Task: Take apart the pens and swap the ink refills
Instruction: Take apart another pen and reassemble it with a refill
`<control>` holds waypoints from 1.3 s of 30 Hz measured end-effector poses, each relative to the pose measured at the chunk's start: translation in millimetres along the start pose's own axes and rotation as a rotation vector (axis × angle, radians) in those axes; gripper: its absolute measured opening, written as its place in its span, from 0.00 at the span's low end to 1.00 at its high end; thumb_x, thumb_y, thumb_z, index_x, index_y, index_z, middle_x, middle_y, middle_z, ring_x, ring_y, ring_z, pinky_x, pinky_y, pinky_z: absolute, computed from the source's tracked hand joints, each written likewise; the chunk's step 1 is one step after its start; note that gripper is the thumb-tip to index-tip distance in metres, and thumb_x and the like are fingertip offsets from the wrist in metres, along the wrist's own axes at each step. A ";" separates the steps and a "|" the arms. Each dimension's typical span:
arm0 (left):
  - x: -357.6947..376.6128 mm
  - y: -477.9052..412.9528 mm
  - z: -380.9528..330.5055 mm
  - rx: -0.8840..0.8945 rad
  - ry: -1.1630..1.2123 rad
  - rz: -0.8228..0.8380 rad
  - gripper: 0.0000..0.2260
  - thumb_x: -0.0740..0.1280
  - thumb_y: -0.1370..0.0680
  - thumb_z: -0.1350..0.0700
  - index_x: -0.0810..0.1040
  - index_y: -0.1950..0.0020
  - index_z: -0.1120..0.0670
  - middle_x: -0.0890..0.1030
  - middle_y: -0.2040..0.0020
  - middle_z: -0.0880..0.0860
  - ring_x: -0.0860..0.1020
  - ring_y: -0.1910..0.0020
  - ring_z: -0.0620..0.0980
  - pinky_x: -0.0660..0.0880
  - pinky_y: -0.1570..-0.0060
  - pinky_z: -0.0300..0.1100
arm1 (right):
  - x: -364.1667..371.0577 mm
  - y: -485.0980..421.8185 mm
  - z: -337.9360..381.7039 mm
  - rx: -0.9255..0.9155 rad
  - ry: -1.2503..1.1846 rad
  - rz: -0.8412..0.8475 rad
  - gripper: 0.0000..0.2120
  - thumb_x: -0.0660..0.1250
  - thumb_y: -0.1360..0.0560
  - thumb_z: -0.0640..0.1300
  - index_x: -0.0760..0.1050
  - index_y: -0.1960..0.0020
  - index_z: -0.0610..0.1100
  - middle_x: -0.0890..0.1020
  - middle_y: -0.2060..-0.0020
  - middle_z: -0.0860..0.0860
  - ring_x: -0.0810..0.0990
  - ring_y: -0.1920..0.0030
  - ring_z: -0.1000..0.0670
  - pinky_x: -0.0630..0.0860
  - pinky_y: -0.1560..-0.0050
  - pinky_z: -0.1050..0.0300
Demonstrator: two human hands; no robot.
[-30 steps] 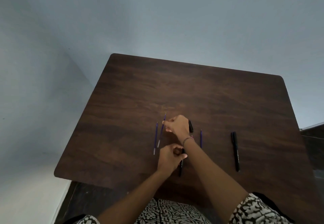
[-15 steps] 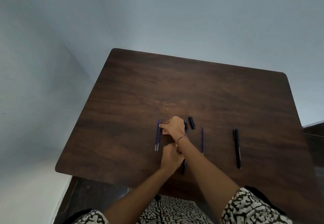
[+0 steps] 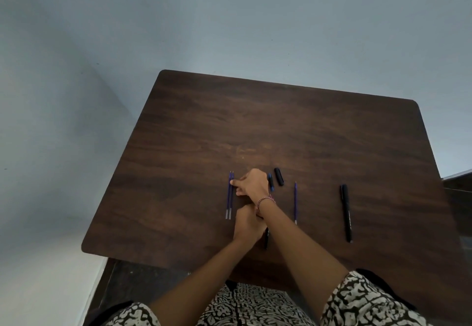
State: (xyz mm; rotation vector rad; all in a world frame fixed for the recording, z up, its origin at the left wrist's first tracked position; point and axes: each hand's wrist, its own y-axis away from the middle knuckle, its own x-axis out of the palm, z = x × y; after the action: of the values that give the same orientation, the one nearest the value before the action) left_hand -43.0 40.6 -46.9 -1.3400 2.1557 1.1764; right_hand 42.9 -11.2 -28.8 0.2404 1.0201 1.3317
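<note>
Two blue ink refills (image 3: 229, 195) lie side by side, left of my hands, on the dark wooden table (image 3: 332, 147). My right hand (image 3: 251, 184) reaches across, and its index fingertip touches the nearer refill without gripping it. My left hand (image 3: 249, 223) is closed around a black pen barrel (image 3: 266, 240); only the barrel's near end shows below the fist. A third blue refill (image 3: 295, 203) lies to the right of my right wrist. A dark blue cap (image 3: 270, 181) and a black cap (image 3: 279, 176) sit just beyond my right hand.
A whole black pen (image 3: 346, 213) lies further right, pointing towards me. The table's left edge (image 3: 107, 208) and near-left corner are close to the refills. A pale wall stands behind the table.
My right hand has laid the refill it held tilted down beside the other one, so the two now lie parallel. The left hand has kept its grip on the barrel.
</note>
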 end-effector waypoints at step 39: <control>-6.7 -10.8 -26.3 -0.049 0.431 -0.018 0.09 0.76 0.31 0.57 0.80 0.54 0.53 0.82 0.59 0.48 0.81 0.58 0.44 0.81 0.54 0.42 | -100.2 23.2 -87.9 0.048 0.185 -0.390 0.08 0.74 0.31 0.40 0.77 0.55 0.47 0.82 0.51 0.47 0.81 0.49 0.46 0.79 0.50 0.50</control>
State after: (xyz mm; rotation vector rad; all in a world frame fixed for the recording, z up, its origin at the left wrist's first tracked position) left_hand -27.0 21.4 -31.8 -1.7639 2.4038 1.0093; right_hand -26.4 -126.7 -16.0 -0.0483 1.1860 0.9877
